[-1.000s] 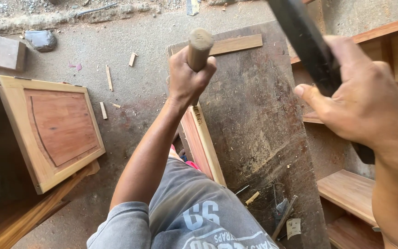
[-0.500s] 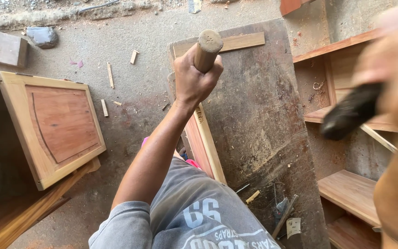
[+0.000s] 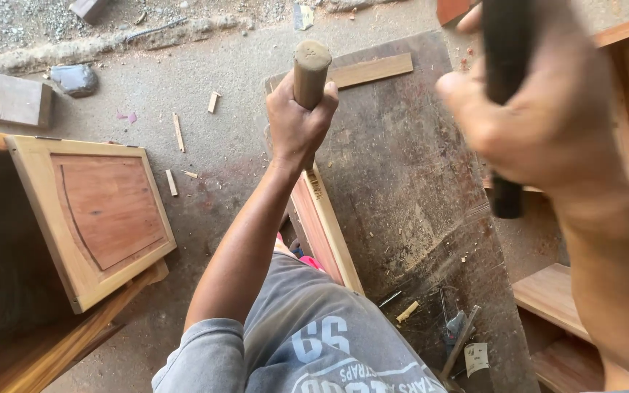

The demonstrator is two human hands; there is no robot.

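Observation:
My left hand (image 3: 298,122) is closed around a round wooden handle (image 3: 309,69) that stands upright over a long wooden strip (image 3: 327,228) leaning against a dark worn board (image 3: 416,189). My right hand (image 3: 547,116), close to the camera and blurred, grips a black handle (image 3: 505,65) raised at the upper right. What sits at either tool's working end is hidden.
A wooden cabinet door with a reddish raised panel (image 3: 100,215) hangs open at the left. Wooden shelves (image 3: 555,291) stand at the right. Wood offcuts (image 3: 177,132), a timber block (image 3: 5,98) and a grey stone (image 3: 74,78) lie on the concrete floor. Small tools (image 3: 460,335) rest on the dark board.
My right hand with the black handle swung down to the right edge, then came back up near the camera. My left hand kept its grip on the wooden handle, nearly still.

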